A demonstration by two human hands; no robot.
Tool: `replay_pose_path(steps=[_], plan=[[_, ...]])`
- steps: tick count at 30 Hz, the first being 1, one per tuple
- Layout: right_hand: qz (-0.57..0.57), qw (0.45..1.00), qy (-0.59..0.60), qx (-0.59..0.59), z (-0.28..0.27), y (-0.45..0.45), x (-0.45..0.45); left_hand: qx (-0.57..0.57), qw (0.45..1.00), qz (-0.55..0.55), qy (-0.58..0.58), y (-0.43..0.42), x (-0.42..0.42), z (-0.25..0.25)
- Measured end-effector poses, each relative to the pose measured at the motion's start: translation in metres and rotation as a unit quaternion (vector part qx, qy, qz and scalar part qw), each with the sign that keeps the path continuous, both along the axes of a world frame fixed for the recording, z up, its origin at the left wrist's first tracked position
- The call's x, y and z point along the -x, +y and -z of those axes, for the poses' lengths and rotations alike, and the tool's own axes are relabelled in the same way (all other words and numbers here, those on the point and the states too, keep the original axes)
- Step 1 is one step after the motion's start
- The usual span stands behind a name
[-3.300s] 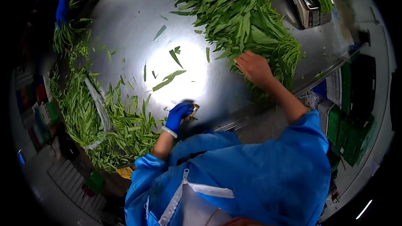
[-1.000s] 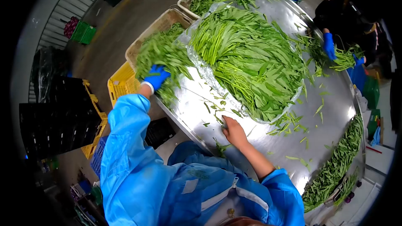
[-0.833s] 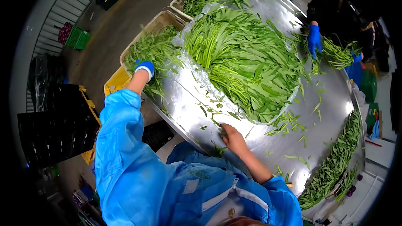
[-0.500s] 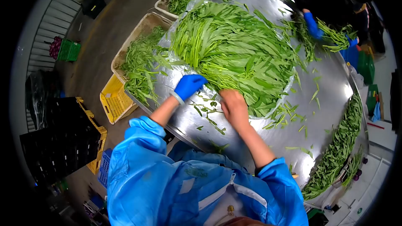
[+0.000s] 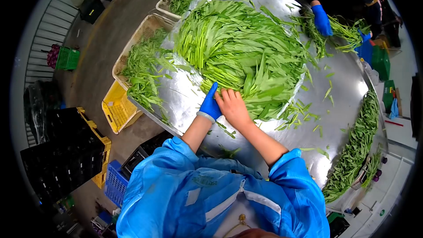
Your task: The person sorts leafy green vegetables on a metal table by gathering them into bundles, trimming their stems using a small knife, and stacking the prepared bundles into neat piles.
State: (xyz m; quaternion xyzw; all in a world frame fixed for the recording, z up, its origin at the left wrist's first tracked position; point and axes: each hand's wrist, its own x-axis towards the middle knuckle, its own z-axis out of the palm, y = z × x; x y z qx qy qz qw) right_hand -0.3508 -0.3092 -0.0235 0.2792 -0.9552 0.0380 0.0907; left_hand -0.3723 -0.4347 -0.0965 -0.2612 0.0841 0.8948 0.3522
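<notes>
A big round heap of water spinach, its stems and long leaves laid in a swirl, sits on clear plastic sheeting on the metal table. At the heap's near edge is my left hand in a blue glove, stretched upright beside the stem ends, holding nothing I can see. Touching it on the right, my bare right hand lies with its fingers out flat on the near stems. Part of the gloved fingers is hidden. Cut stem bits are scattered below my hands.
Along the table's left edge stand white tubs of loose greens, with a yellow crate below. A row of greens lines the right rim. At the upper right, a person's blue-gloved hand handles a bunch of stems.
My hands have come together at the heap's near edge; the left moved right and the right moved slightly left, its fingers now spread on the greens. The other person's gloved hand moved left and down.
</notes>
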Motion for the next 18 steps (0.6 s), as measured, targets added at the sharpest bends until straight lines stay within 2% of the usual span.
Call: replay_pose_path(steps=[2,4,5,6,8,11,14,15,16,18], plan=[[-0.004,0.997,-0.043,0.062,-0.016,0.003,-0.006,-0.018,0.999,-0.012,0.037,-0.001,-0.004,0.024],[0.007,0.983,-0.093,0.157,-0.036,0.009,0.004,-0.012,1.000,-0.002,0.016,-0.001,-0.001,0.020],[0.033,0.981,-0.015,0.189,-0.037,0.013,0.017,-0.014,1.000,-0.010,-0.006,0.002,0.003,0.016],[0.064,0.976,-0.025,0.206,-0.041,0.017,0.029,-0.016,0.999,-0.020,-0.027,0.005,0.004,0.013],[0.122,0.969,-0.047,0.208,-0.022,0.024,0.046,0.045,0.998,-0.051,0.004,0.008,0.003,0.017],[0.093,0.969,-0.159,0.162,-0.018,0.022,0.027,0.096,0.992,-0.079,0.031,0.010,-0.003,0.004],[0.063,0.991,-0.074,0.091,-0.015,0.004,-0.029,0.118,0.992,-0.031,-0.026,0.000,-0.022,-0.011],[0.062,0.991,-0.077,0.093,-0.016,0.001,-0.044,0.099,0.994,-0.023,-0.032,-0.005,-0.031,0.000],[0.060,0.990,-0.083,0.096,-0.018,-0.002,-0.059,0.075,0.996,-0.054,0.017,-0.006,-0.041,0.010],[0.058,0.983,-0.115,0.128,-0.028,-0.002,-0.070,0.085,0.994,-0.063,0.010,-0.008,-0.054,-0.001]])
